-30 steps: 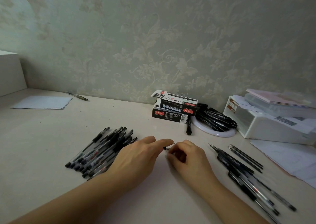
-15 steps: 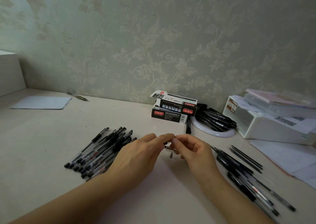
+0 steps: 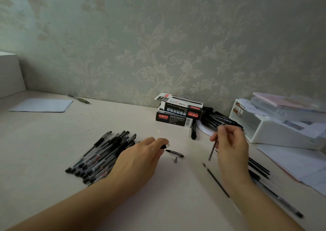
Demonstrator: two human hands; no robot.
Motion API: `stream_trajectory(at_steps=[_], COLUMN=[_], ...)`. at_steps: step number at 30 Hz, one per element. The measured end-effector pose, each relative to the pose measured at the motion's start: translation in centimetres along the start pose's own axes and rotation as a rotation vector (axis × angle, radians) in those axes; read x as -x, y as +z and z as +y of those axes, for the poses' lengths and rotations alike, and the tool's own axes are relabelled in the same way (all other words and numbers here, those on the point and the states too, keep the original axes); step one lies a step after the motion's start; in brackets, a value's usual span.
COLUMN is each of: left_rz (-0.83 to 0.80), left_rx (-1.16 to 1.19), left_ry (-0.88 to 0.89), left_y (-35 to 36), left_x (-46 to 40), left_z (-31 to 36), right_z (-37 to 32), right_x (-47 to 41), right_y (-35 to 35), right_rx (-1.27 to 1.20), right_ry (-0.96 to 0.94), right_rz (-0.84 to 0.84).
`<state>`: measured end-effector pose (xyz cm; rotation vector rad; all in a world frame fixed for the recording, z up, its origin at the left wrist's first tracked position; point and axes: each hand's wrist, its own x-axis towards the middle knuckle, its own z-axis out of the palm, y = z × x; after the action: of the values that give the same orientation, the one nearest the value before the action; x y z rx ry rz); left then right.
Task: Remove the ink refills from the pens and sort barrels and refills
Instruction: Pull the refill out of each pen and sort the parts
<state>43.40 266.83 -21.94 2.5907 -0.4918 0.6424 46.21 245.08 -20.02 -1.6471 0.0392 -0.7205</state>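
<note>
Now that the hands have come apart from where they met half a second ago, the right hand (image 3: pixel 231 148) pinches the freed refill (image 3: pixel 213 150) in the air, while the left hand (image 3: pixel 141 157) grips the empty barrel (image 3: pixel 165 146) low over the desk (image 3: pixel 44 151). A cap (image 3: pixel 174 153) and metal tip (image 3: pixel 175 160) lie between them. This pen looks emptied; sorting comes next.

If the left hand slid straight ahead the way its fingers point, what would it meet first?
Probably the pen cap lying just beyond the left hand's fingertips, with the small metal tip beside it; depth is uncertain.
</note>
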Motion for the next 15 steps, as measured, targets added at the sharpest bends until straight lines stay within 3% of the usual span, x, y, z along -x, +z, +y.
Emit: stream_trajectory(at_steps=[4,7,11,15], left_rz=[0.015,0.023,0.054,0.072], left_rx=[-0.010,-0.024,-0.031,-0.093], left_ry=[-0.024,-0.034,-0.062,-0.158], left_y=[-0.1,-0.3,-0.9,-1.6], left_x=[-0.1,0.0,-0.2,-0.7], left_z=[0.0,-0.1,-0.3,-0.5], right_z=[0.4,0.9,1.3,1.3], right_x=[0.2,0.5,0.6,0.7], right_y=[-0.4,-0.6,-0.9,-0.9], right_rx=[0.517,0.810,0.980,0.995], right_ry=[-0.267,-0.318,-0.254,-0.243], right_rz=[-0.131,-0.246,-0.309,-0.320])
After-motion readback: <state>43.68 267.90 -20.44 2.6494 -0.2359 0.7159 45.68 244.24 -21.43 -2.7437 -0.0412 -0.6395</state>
